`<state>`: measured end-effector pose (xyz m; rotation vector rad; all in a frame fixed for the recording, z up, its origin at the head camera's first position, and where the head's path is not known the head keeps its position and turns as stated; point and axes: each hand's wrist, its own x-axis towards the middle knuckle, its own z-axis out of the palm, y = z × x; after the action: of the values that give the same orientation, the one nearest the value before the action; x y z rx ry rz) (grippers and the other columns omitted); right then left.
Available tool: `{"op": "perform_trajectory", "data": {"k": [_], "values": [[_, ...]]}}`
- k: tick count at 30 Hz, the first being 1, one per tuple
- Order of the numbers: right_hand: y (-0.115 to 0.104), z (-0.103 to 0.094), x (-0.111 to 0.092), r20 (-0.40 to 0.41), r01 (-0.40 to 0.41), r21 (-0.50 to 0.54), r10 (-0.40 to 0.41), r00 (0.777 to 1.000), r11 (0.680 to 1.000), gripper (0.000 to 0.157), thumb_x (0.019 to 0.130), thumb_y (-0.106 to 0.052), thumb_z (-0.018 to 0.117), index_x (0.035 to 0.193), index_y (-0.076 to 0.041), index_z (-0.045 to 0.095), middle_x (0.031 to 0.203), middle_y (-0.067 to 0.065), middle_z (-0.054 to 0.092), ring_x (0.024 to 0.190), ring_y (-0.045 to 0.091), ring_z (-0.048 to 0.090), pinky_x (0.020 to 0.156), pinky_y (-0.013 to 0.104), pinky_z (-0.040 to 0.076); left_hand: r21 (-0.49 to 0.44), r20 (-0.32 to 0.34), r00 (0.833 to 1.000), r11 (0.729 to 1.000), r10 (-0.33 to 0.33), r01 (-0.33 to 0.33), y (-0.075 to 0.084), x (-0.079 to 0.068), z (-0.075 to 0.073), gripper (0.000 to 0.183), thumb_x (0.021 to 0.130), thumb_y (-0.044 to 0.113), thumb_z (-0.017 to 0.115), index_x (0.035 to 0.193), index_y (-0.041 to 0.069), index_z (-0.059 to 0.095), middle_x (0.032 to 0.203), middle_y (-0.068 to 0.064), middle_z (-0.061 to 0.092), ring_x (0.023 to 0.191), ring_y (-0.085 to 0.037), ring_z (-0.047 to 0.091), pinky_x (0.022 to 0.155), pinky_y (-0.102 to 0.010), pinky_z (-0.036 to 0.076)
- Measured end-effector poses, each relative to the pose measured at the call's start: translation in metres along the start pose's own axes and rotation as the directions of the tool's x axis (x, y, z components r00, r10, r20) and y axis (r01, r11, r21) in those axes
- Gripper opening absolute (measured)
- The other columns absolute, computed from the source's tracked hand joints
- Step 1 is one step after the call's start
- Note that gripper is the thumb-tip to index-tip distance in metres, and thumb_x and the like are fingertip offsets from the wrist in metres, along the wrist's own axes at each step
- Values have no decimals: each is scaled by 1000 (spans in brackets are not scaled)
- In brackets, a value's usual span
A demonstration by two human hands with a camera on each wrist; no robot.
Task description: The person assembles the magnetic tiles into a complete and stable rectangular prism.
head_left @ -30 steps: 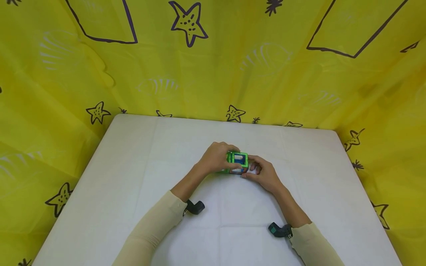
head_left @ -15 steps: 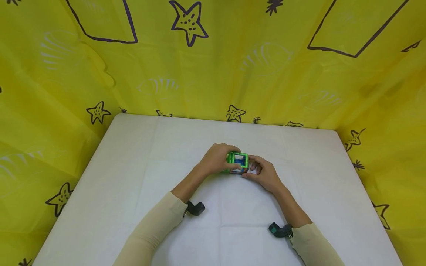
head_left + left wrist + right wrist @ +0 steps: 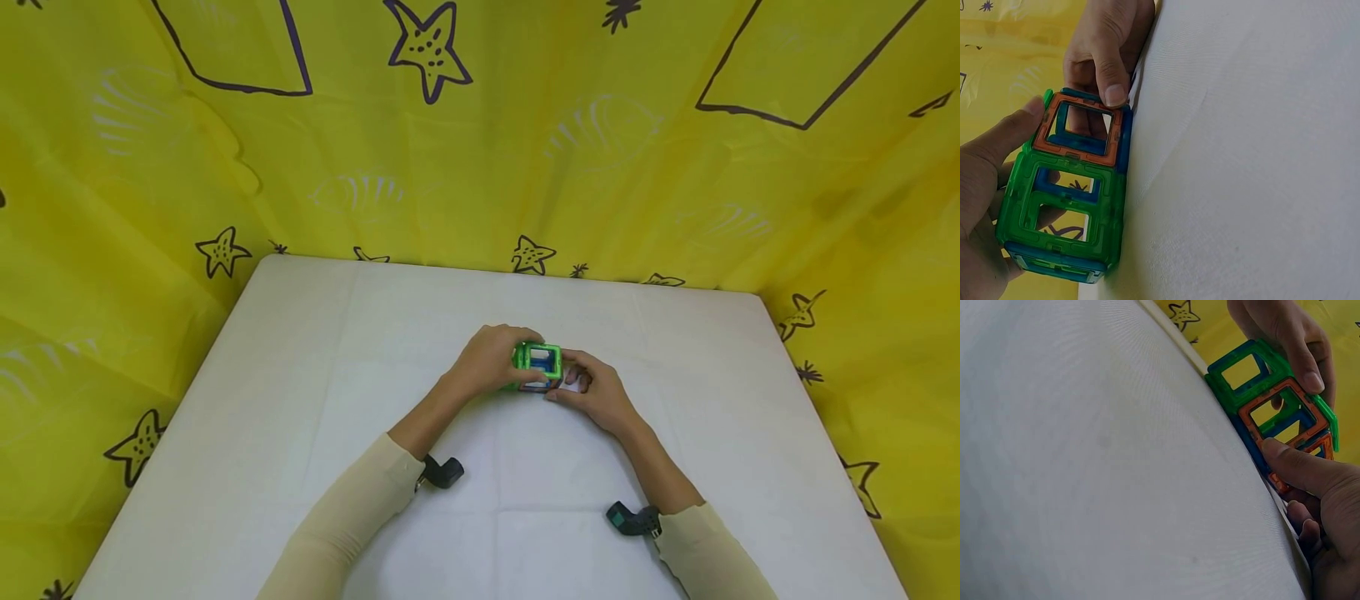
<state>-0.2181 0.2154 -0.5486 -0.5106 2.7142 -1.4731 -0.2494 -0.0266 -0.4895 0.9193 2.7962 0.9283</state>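
On the white table, a small boxy block of magnetic building tiles (image 3: pixel 558 363) lies on its long side between both hands. It has two joined sections: green square frames (image 3: pixel 1063 203) make up one, and an orange square frame (image 3: pixel 1075 156) faces out on the other, with blue frames along its edges. My left hand (image 3: pixel 487 360) grips it from above, thumb on the near side and fingers over the far side. At the right end, my right hand (image 3: pixel 600 397) holds its corners, the thumb (image 3: pixel 1291 464) lying on the orange frame. The left palm hides part of the green section.
The white-covered table (image 3: pixel 420 517) stretches around the hands on all sides. A yellow curtain (image 3: pixel 480 167) with starfish drawings hangs behind and beside it. Black wrist cameras (image 3: pixel 444 472) stick out inward from both sleeves, low over the tabletop.
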Motion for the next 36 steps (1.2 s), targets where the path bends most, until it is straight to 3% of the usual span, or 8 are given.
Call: {"op": "perform_trajectory", "data": {"k": [8,23,36], "values": [[-1,0,0,3,-20,0,20,1000,1000,67,81,-10,93,140,-4,64,92,6,62,76,22,51,67,26,43,3,-6,1000,1000,-2,2,2,0,0,59,86,44,88,132,10,72,115,-3,76,92,-16,65,79,-29,52],[1,0,1,6,-15,-3,15,1000,1000,68,80,-11,93,141,-5,63,92,6,61,76,21,51,66,26,42,47,-12,1000,999,5,-5,2,0,3,61,86,49,86,134,13,72,116,-1,76,90,-15,63,84,-34,51],[0,0,1,4,-13,-12,13,1000,1000,68,80,-11,93,141,-5,64,92,6,61,76,22,51,66,26,43,-9,16,1000,1000,-20,20,2,-2,0,61,88,44,86,136,10,70,118,-4,75,93,-16,64,81,-29,52]]}}
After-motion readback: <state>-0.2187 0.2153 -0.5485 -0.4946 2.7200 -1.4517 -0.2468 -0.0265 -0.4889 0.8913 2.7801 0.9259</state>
